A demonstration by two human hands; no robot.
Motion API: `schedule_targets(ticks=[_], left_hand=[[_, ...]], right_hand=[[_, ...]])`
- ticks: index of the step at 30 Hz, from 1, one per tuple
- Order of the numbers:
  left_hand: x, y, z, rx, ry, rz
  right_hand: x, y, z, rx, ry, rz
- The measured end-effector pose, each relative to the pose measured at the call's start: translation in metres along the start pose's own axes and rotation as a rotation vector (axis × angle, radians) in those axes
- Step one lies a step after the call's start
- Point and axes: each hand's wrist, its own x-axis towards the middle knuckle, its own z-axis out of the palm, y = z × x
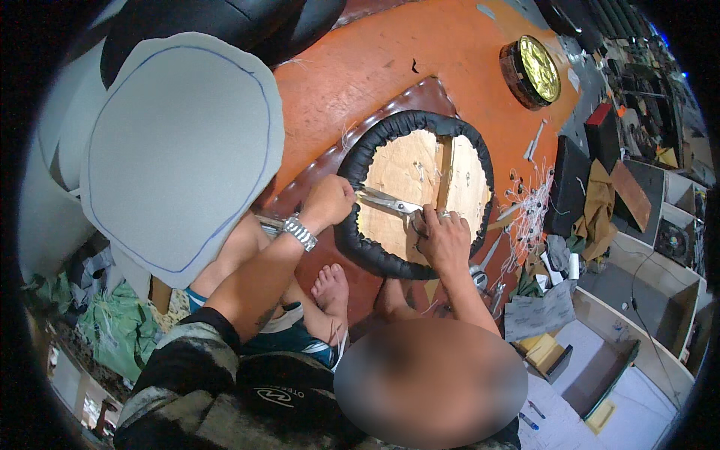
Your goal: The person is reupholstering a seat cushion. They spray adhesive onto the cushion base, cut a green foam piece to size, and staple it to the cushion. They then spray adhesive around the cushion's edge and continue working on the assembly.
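A round seat pad lies on a wooden board [397,165], its gathered black cover [416,120] folded over the board's rim. My right hand [448,241] is closed round the handles of metal scissors [394,201]. Their blades point left across the wood, slightly apart, with the tips close to my left fingers. My left hand [330,201], with a silver watch on its wrist, pinches at the left inner edge of the cover. Whether a thread or only fabric is between those fingers is too small to tell.
A maroon studded panel [330,169] lies under the pad on the orange surface [330,97]. Left stands a large grey sheet [180,157] with a blue outline. A round tin [536,71] is at the far right. Tangled white cords [529,217] and open trays [637,277] lie to the right.
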Motion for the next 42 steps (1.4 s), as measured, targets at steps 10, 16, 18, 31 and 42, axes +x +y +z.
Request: schedule_targets(ticks=[10, 16, 18, 31, 42], left_hand=[[-0.003, 0.008, -0.012, 0.108, 0.059, 0.025], [-0.002, 0.020, -0.026, 0.043, 0.029, 0.069], [-0.004, 0.031, -0.041, -0.042, 0.052, 0.120], [-0.293, -0.012, -0.242, -0.037, -1.366, -0.292], [-0.370, -0.058, -0.195, -0.130, -1.142, 0.126]], right_hand=[[0.013, -0.010, 0.002, -0.053, -0.017, -0.087], [0.004, -0.003, 0.016, -0.010, -0.097, -0.092], [-0.010, 0.008, 0.017, 0.085, -0.063, -0.045], [-0.394, -0.049, -0.009, 0.898, -0.059, 0.988], [-0.342, -0.214, 0.039, 2.124, -0.300, 1.033]])
